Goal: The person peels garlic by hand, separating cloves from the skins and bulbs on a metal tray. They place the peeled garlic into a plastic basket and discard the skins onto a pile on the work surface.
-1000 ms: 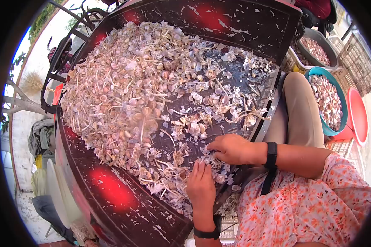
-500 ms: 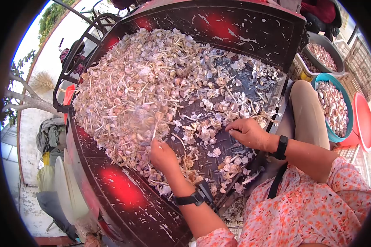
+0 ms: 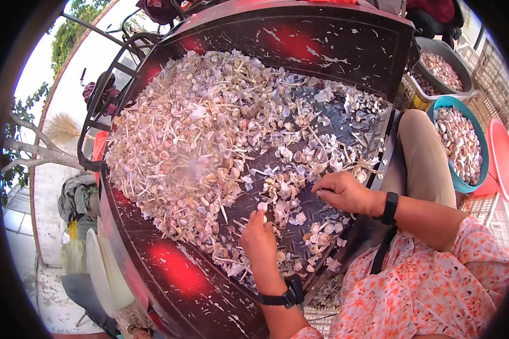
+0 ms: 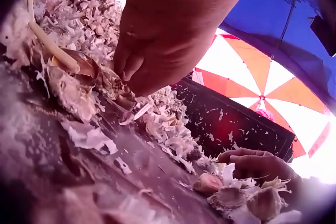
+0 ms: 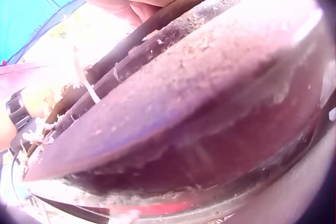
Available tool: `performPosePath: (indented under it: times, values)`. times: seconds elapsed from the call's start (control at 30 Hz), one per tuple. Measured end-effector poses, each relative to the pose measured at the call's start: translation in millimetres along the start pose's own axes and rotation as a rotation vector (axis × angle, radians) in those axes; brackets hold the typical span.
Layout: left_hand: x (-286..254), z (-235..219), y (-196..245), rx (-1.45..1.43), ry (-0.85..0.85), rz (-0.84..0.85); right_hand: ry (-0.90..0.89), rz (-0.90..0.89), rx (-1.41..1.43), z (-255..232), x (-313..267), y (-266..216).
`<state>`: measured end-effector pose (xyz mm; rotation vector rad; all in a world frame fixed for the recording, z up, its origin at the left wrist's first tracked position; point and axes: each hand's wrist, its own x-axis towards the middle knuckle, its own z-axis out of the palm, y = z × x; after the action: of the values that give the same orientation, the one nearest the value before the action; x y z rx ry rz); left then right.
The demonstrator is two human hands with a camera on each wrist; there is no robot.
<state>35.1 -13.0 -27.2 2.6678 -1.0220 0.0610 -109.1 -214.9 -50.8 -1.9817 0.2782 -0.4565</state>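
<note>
A broad heap of garlic cloves, papery skins and dry stalks [image 3: 175, 135] covers much of the dark metal cart bed [image 3: 240, 212]. My left hand [image 3: 259, 240] is low over the near part of the bed. Its thumb and finger pinch a small pale garlic clove [image 3: 262, 207]. In the left wrist view, the bent fingers [image 4: 131, 66] reach down among skins and stalks. My right hand [image 3: 348, 192] hovers by the bed's right edge, fingers bent, beside a loose cluster of cloves and skins [image 3: 322, 234]. I cannot tell whether anything is between its fingertips.
Dark side walls [image 3: 345, 51] border the cart bed. On the right stand a teal basin [image 3: 483, 169] of cloves, a red basin [image 3: 506, 164] and a grey tub [image 3: 466, 70] with more cloves. Plastic crates [image 3: 497, 79] are stacked behind. My knee [image 3: 421, 147] is close against the bed's edge.
Both hands were together at the near edge. They parted, the left reaching into the heap, then coming back right and nearer with a clove. The right stays by the edge.
</note>
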Motion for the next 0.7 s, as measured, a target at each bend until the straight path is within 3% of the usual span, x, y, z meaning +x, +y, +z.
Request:
performPosePath:
  times: [0.03,0.1,0.27,0.33,0.37,0.43,0.5,0.57,0.63,0.7]
  values:
    - [-3.9,-3.6,1.8,-0.002,-0.001,0.0,0.0,0.002,-0.001,-1.0,-0.5,-0.5]
    - [-11.2,-15.2,6.5,0.06,-0.161,-0.169,-0.045,0.023,-0.021,-0.9,-0.7,-1.0]
    - [-22.7,-9.2,-10.3,0.011,-0.058,-0.157,-0.04,0.078,0.038,3.1,-0.1,1.3]
    - [-25.2,-8.1,-10.1,-0.689,-0.038,-0.476,-0.039,0.13,0.091,5.4,-1.0,-5.9]
    - [-26.8,-9.0,-8.5,-0.691,-0.037,-0.475,-0.059,0.174,0.181,7.9,-1.0,-13.1]
    - [-31.5,-14.4,-0.3,-1.071,0.025,-0.387,-0.078,0.22,0.269,12.9,0.8,-31.0]
    - [-36.9,-16.0,21.4,-1.087,0.065,-0.371,-0.239,0.433,0.495,18.5,4.2,-54.5]
    - [-41.0,-17.6,43.4,-1.104,0.108,-0.358,-0.246,0.419,0.522,29.1,6.0,-70.2]
    - [-42.8,-21.8,61.0,-0.564,0.247,-0.044,-0.193,0.289,0.379,44.5,4.9,-69.8]
    - [-42.4,-25.6,70.1,-0.534,0.224,-0.031,-0.144,0.307,0.442,47.2,4.2,-68.2]
